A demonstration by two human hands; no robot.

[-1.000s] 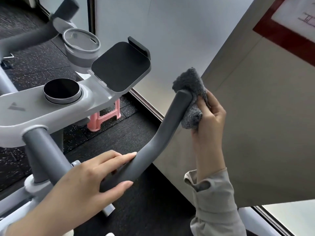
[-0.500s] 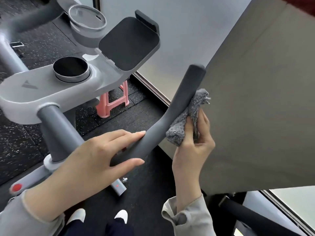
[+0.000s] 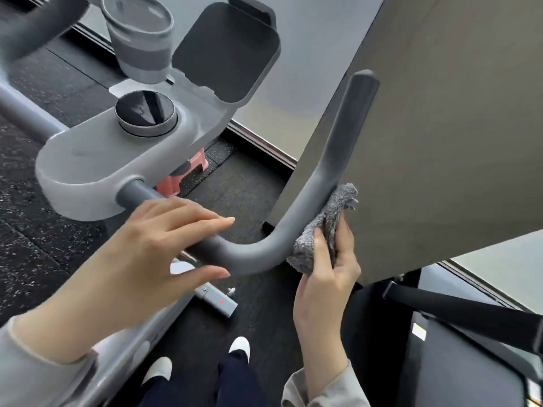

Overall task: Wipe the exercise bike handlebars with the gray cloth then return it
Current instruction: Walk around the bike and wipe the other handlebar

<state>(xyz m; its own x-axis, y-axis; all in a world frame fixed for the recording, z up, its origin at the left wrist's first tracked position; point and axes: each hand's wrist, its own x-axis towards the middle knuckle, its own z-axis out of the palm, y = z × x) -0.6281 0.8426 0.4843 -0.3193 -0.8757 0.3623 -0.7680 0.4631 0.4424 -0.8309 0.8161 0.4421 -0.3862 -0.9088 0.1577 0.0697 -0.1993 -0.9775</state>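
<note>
Half-hidden gray cloth (right hand)

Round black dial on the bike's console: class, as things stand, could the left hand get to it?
Probably yes. The left hand hovers open over the handlebar just below the console; nothing lies between it and the round black dial.
</note>
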